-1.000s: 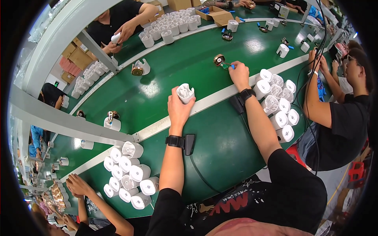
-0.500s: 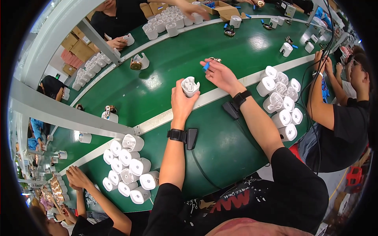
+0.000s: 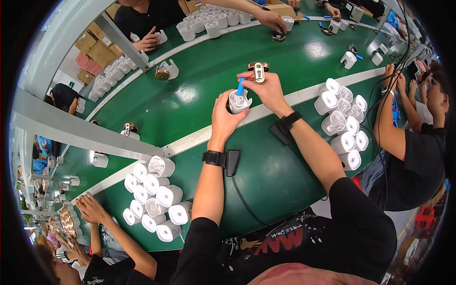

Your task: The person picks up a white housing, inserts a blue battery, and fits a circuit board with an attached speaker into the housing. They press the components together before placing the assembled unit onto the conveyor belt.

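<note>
White cup (image 3: 239, 103) is mouth-up over the near edge of the green belt (image 3: 204, 71), left hand (image 3: 224, 119) wrapped round it. Right hand (image 3: 268, 90) pinches a blue cylinder (image 3: 241, 87). New: cylinder's lower end is at the cup's mouth instead of apart, so joining looks begun; depth unclear. Gold-rimmed part (image 3: 259, 72) is at the right fingers; can't tell if gripped. Workbench (image 3: 270, 175): one cup cluster (image 3: 170, 195) toward left end, another (image 3: 345, 143) toward right end. Co-worker's hand (image 3: 270, 19) reaches in at belt's far edge.
</note>
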A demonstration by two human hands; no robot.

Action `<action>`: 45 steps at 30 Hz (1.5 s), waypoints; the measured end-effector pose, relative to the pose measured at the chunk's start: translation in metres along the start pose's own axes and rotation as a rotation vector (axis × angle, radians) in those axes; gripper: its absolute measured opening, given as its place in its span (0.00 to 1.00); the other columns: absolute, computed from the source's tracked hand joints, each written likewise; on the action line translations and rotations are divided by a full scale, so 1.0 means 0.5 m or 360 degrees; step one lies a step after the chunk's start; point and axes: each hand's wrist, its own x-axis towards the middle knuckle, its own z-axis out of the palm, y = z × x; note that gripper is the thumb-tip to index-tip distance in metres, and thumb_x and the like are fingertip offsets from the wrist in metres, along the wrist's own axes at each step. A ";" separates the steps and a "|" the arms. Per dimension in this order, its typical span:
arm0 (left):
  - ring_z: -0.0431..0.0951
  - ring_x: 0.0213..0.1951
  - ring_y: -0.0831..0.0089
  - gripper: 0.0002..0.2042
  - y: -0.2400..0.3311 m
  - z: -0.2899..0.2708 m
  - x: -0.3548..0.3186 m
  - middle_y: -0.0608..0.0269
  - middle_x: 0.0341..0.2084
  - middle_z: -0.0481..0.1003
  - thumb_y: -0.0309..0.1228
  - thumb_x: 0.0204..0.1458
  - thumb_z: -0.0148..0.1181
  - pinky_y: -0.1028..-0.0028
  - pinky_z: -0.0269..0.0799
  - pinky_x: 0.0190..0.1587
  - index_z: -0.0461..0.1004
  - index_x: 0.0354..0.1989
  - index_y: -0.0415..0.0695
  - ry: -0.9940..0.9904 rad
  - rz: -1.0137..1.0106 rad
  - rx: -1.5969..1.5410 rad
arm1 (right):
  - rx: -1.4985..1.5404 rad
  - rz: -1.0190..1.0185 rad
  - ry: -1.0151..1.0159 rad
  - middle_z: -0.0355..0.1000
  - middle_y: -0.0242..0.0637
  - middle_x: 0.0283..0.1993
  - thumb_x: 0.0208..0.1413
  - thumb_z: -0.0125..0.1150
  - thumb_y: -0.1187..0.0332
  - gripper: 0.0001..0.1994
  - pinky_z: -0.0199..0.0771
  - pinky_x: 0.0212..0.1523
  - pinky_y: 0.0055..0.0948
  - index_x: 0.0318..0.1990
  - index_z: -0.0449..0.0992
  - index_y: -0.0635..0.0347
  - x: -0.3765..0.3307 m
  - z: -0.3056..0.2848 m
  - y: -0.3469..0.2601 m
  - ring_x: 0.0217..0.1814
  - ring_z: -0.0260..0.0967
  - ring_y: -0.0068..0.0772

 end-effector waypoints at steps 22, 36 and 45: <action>0.77 0.40 0.69 0.30 -0.017 -0.006 0.005 0.59 0.38 0.78 0.26 0.37 0.69 0.70 0.73 0.47 0.71 0.54 0.41 -0.0186 -0.0044 -0.0326 | -0.0634 -0.0448 -0.0210 0.80 0.41 0.42 0.52 0.68 0.74 0.10 0.79 0.46 0.30 0.41 0.81 0.65 -0.004 -0.011 0.009 0.43 0.79 0.33; 0.78 0.42 0.69 0.30 -0.014 -0.008 0.009 0.59 0.41 0.79 0.24 0.37 0.69 0.70 0.73 0.48 0.70 0.55 0.41 -0.0116 -0.0057 -0.0424 | -0.0502 0.0183 -0.0699 0.78 0.43 0.50 0.48 0.71 0.65 0.26 0.71 0.57 0.39 0.56 0.75 0.57 -0.018 -0.022 -0.001 0.53 0.75 0.44; 0.79 0.43 0.70 0.29 -0.025 -0.008 0.010 0.56 0.41 0.79 0.25 0.39 0.71 0.71 0.73 0.49 0.70 0.54 0.36 -0.0052 -0.0104 -0.0423 | -0.0726 0.0052 -0.0981 0.66 0.43 0.65 0.41 0.76 0.71 0.41 0.67 0.65 0.39 0.67 0.63 0.54 -0.023 -0.025 -0.013 0.64 0.68 0.41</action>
